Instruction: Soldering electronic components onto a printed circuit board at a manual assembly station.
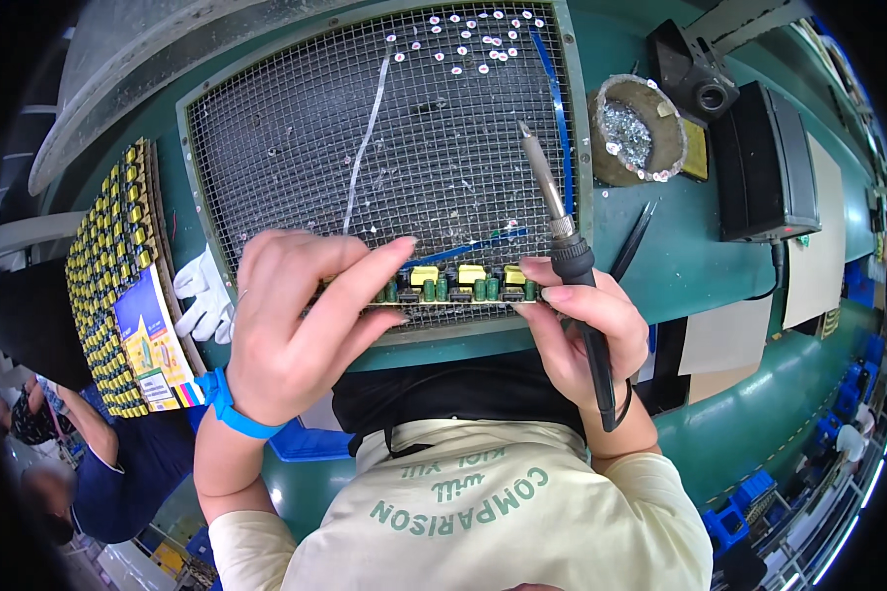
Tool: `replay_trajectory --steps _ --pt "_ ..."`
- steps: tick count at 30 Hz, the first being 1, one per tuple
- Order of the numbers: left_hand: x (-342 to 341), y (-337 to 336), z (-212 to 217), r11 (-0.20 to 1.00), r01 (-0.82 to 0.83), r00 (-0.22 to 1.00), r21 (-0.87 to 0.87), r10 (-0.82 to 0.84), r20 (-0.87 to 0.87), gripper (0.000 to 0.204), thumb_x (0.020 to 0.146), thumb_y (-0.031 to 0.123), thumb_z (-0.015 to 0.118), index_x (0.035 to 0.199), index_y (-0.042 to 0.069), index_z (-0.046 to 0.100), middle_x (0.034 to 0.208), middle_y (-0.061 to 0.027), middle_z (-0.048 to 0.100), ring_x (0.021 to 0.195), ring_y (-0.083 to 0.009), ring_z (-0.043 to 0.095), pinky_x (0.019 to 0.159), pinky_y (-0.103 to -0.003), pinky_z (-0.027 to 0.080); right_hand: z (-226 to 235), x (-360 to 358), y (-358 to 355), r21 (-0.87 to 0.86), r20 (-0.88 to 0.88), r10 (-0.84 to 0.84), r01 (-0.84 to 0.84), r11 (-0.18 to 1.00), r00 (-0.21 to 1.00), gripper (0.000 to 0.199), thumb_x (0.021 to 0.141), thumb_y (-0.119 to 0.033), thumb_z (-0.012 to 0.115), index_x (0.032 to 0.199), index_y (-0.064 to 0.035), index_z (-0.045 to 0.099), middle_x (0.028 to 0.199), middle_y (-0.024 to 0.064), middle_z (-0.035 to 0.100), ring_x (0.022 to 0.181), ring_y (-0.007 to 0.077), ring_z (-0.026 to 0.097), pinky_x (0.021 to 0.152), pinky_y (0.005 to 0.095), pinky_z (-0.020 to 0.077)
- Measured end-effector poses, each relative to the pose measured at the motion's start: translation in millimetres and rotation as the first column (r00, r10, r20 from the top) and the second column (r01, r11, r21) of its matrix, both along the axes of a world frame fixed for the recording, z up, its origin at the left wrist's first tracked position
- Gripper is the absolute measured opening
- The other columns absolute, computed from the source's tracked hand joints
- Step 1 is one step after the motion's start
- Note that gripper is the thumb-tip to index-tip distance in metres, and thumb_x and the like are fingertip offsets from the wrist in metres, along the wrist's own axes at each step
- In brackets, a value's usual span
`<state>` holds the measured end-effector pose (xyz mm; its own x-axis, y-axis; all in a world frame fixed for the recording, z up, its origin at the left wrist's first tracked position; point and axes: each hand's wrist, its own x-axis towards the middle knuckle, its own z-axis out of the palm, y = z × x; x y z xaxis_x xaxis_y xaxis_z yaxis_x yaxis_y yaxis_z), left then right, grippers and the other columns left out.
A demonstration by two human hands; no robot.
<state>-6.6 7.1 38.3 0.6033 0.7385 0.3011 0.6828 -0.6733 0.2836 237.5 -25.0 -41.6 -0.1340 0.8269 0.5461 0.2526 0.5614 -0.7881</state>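
A narrow circuit board (453,288) with yellow transformers and green capacitors is held level above the front edge of a wire-mesh tray (266,148). At its left end, my left hand (301,310) is closed, thumb below and fingers above; a blue band (235,409) circles that wrist. My right hand (591,325) pinches the right end between thumb and fingertips. That same hand also carries a soldering iron (574,258), whose tip points up and away over the mesh. My fingers hide both ends of the board.
Right of the tray stand a tub of metallic scraps (606,163), an iron holder (690,74), black tweezers (636,241) and a black box (767,163). At left are stacked yellow-component boards (113,246), a leaflet (151,335) and a white glove (205,295). Another person sits lower left.
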Motion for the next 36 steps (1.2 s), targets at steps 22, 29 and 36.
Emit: replay_trajectory --steps 22,29,36 --pt "-66 -38 -44 0.900 -0.414 0.844 -0.135 0.436 0.313 0.026 0.065 -0.006 0.073 0.089 0.003 0.067 0.089 -0.0091 0.065 0.083 -0.0246 0.061 0.074 -0.033 0.049 -5 -2 -9 -0.064 -0.002 -0.018 0.018 0.998 1.000 0.045 0.078 0.019 0.059 0.112 -0.0047 0.044 0.106 0.0235 0.062 0.101 0.0333 0.063 0.090 0.0418 0.0506" --pt "-68 -38 -51 0.914 -0.393 0.841 -0.101 0.401 0.363 0.027 0.065 -0.006 0.072 0.090 0.004 0.067 0.089 -0.0086 0.065 0.081 -0.0240 0.061 0.071 -0.032 0.049 -6 -4 -10 -0.056 0.000 -0.029 0.029 0.998 1.000 0.045 0.079 0.020 0.057 0.114 -0.0048 0.043 0.106 0.0232 0.061 0.103 0.0329 0.063 0.090 0.0417 0.0507" --pt "-67 -39 -56 0.914 -0.400 0.829 -0.068 0.392 0.399 0.028 0.065 -0.007 0.073 0.090 0.004 0.067 0.088 -0.0081 0.065 0.079 -0.0231 0.061 0.068 -0.031 0.049 -11 -8 -10 -0.045 -0.103 -0.097 0.092 0.995 0.990 0.044 0.074 0.018 0.066 0.108 -0.0035 0.047 0.101 0.0232 0.065 0.097 0.0324 0.066 0.085 0.0408 0.0528"
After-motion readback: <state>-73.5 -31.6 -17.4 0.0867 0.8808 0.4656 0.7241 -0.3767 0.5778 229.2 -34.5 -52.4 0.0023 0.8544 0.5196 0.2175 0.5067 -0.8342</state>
